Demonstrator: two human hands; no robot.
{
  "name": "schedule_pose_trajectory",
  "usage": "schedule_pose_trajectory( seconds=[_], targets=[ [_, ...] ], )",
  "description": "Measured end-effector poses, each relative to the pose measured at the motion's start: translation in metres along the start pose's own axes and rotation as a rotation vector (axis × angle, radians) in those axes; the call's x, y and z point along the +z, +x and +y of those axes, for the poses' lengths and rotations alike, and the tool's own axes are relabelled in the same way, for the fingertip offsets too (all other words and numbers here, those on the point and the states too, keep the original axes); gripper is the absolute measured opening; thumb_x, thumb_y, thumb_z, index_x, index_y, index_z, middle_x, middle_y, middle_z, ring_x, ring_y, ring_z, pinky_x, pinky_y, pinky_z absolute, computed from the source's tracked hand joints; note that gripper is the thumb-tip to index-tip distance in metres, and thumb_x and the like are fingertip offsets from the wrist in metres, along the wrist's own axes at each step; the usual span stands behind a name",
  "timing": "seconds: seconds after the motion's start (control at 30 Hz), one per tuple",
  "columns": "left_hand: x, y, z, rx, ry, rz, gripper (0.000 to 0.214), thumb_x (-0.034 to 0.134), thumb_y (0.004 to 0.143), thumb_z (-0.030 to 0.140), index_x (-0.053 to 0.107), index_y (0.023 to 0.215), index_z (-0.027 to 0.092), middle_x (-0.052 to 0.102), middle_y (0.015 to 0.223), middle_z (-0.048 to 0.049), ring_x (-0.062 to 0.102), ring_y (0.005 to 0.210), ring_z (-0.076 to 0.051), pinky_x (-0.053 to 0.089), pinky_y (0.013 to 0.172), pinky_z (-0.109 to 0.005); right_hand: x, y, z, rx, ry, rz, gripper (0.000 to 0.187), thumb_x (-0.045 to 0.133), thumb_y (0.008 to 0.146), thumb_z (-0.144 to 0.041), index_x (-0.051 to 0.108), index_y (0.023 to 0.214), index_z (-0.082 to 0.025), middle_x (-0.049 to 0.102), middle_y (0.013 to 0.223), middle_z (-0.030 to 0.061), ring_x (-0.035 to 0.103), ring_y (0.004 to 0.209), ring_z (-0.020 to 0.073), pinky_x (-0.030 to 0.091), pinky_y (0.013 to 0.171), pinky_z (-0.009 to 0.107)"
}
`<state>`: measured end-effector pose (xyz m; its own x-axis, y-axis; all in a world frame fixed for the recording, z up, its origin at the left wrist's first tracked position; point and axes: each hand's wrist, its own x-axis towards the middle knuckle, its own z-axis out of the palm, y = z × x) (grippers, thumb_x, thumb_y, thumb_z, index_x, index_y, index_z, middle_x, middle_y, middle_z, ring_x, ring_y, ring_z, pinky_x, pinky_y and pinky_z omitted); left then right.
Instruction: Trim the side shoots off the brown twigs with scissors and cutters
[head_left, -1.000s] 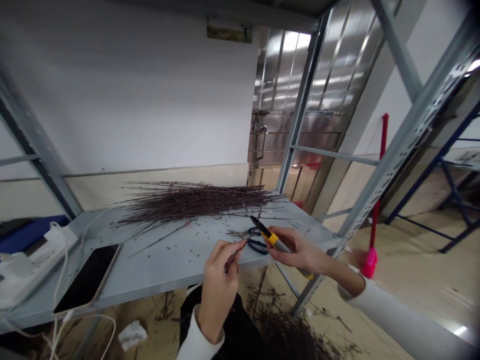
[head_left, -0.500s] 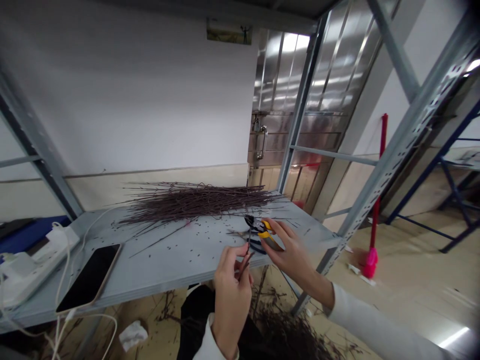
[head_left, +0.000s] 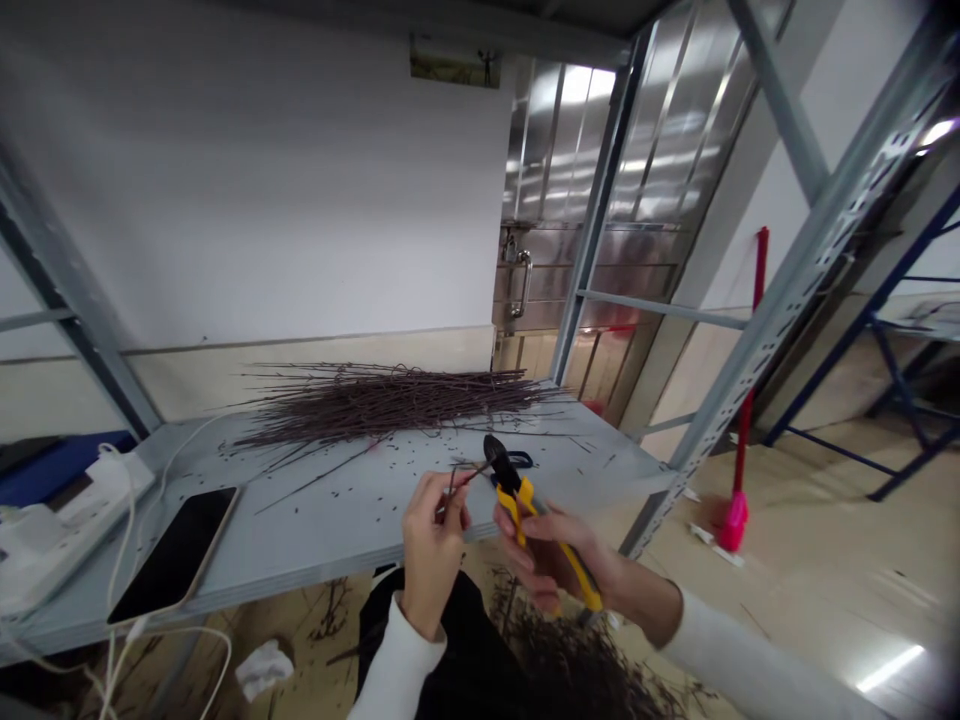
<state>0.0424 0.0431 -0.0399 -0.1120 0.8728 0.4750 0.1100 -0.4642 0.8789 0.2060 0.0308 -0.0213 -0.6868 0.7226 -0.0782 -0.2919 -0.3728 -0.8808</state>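
My left hand (head_left: 433, 545) pinches a short dark twig (head_left: 466, 478) above the front edge of the grey metal shelf (head_left: 360, 520). My right hand (head_left: 555, 570) is wrapped round the yellow handles of a pair of cutters (head_left: 525, 500); its black jaws sit at the twig's far end. A large pile of long dark twigs (head_left: 390, 400) lies across the back of the shelf, beyond both hands. Blue-handled scissors (head_left: 517, 460) lie on the shelf just behind the cutters, mostly hidden.
A black phone (head_left: 176, 555) lies at the shelf's left front, beside a white power strip (head_left: 67, 515) with cables. Small twig cuttings dot the shelf, and more twigs lie on the floor (head_left: 592, 670) below. Grey uprights (head_left: 780, 290) stand at right; a red-handled tool (head_left: 742, 470) leans beyond.
My right hand has pulled back toward me and taken a full grip on the cutters, turning the jaws up to the twig. My left hand has lifted the twig slightly leftward.
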Motion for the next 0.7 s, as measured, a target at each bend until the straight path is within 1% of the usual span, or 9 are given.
schedule_pose_trajectory(
  seconds=[0.07, 0.17, 0.27, 0.33, 0.4, 0.47, 0.53, 0.63, 0.7],
  targets=[
    [-0.004, 0.005, -0.003, -0.004, 0.007, -0.002, 0.015, 0.054, 0.087, 0.025, 0.068, 0.091, 0.019, 0.053, 0.072, 0.0025, 0.05, 0.049, -0.009, 0.043, 0.053, -0.022, 0.006, -0.005, 0.003, 0.126, 0.101, -0.171, 0.028, 0.062, 0.069, -0.042, 0.05, 0.082, -0.02, 0.051, 0.056, -0.007, 0.038, 0.036, 0.006, 0.037, 0.035, 0.018],
    [-0.011, 0.009, -0.008, -0.024, 0.024, 0.006, 0.014, 0.055, 0.086, 0.025, 0.067, 0.089, 0.018, 0.056, 0.071, 0.0018, 0.049, 0.047, -0.008, 0.042, 0.05, -0.022, 0.015, -0.015, 0.001, 0.216, -0.079, -0.338, 0.033, 0.069, 0.066, -0.041, 0.055, 0.08, -0.015, 0.059, 0.059, -0.0004, 0.047, 0.041, 0.0074, 0.038, 0.038, 0.018],
    [-0.019, 0.009, -0.01, -0.065, 0.011, 0.044, 0.015, 0.055, 0.086, 0.028, 0.065, 0.09, 0.018, 0.055, 0.062, 0.004, 0.049, 0.047, -0.01, 0.041, 0.05, -0.022, 0.018, -0.023, -0.01, 0.061, -0.127, -0.31, 0.034, 0.069, 0.067, -0.045, 0.053, 0.078, -0.017, 0.058, 0.059, -0.0002, 0.046, 0.041, 0.0077, 0.036, 0.039, 0.019],
    [-0.023, 0.007, -0.009, -0.087, -0.014, 0.044, 0.015, 0.057, 0.085, 0.029, 0.065, 0.091, 0.017, 0.053, 0.059, 0.0051, 0.049, 0.047, -0.01, 0.041, 0.051, -0.022, 0.017, -0.026, -0.023, -0.134, -0.047, -0.183, 0.032, 0.061, 0.071, -0.05, 0.046, 0.075, -0.022, 0.049, 0.053, -0.0054, 0.038, 0.035, 0.0078, 0.034, 0.035, 0.021],
    [-0.025, 0.004, -0.006, -0.082, -0.054, 0.017, 0.016, 0.057, 0.085, 0.028, 0.066, 0.092, 0.017, 0.053, 0.061, 0.0048, 0.05, 0.047, -0.01, 0.041, 0.051, -0.022, 0.014, -0.027, -0.038, -0.332, -0.028, 0.07, 0.028, 0.054, 0.074, -0.05, 0.04, 0.076, -0.026, 0.04, 0.054, -0.0075, 0.03, 0.035, 0.0083, 0.032, 0.034, 0.022],
    [-0.025, 0.0, -0.003, -0.054, -0.093, -0.007, 0.016, 0.057, 0.086, 0.027, 0.067, 0.094, 0.017, 0.053, 0.065, 0.0038, 0.052, 0.05, -0.009, 0.042, 0.053, -0.022, 0.009, -0.026, -0.052, -0.513, -0.058, 0.358, 0.021, 0.047, 0.077, -0.046, 0.039, 0.081, -0.027, 0.038, 0.061, -0.0059, 0.032, 0.04, 0.0104, 0.035, 0.037, 0.025],
    [-0.025, -0.004, 0.001, -0.014, -0.117, -0.021, 0.017, 0.057, 0.087, 0.026, 0.068, 0.096, 0.018, 0.053, 0.071, 0.0027, 0.054, 0.052, -0.009, 0.043, 0.054, -0.022, 0.002, -0.024, -0.06, -0.659, -0.085, 0.599, 0.017, 0.043, 0.08, -0.042, 0.039, 0.085, -0.026, 0.042, 0.068, -0.0028, 0.041, 0.048, 0.0139, 0.042, 0.046, 0.03],
    [-0.025, -0.008, 0.007, 0.042, -0.136, -0.04, 0.017, 0.057, 0.088, 0.024, 0.07, 0.097, 0.02, 0.055, 0.076, 0.0009, 0.057, 0.055, -0.01, 0.045, 0.056, -0.023, -0.012, -0.019, -0.056, -0.738, -0.078, 0.815, 0.015, 0.048, 0.079, -0.038, 0.042, 0.086, -0.025, 0.047, 0.074, -0.0008, 0.049, 0.057, 0.0161, 0.046, 0.054, 0.033],
    [-0.025, -0.011, 0.011, 0.072, -0.151, -0.051, 0.016, 0.057, 0.088, 0.022, 0.071, 0.096, 0.02, 0.056, 0.078, -0.0001, 0.058, 0.056, -0.01, 0.047, 0.057, -0.024, -0.019, -0.017, -0.048, -0.704, -0.117, 0.85, 0.019, 0.055, 0.077, -0.037, 0.045, 0.088, -0.025, 0.048, 0.074, -0.001, 0.05, 0.057, 0.0156, 0.046, 0.054, 0.032]
  ],
)
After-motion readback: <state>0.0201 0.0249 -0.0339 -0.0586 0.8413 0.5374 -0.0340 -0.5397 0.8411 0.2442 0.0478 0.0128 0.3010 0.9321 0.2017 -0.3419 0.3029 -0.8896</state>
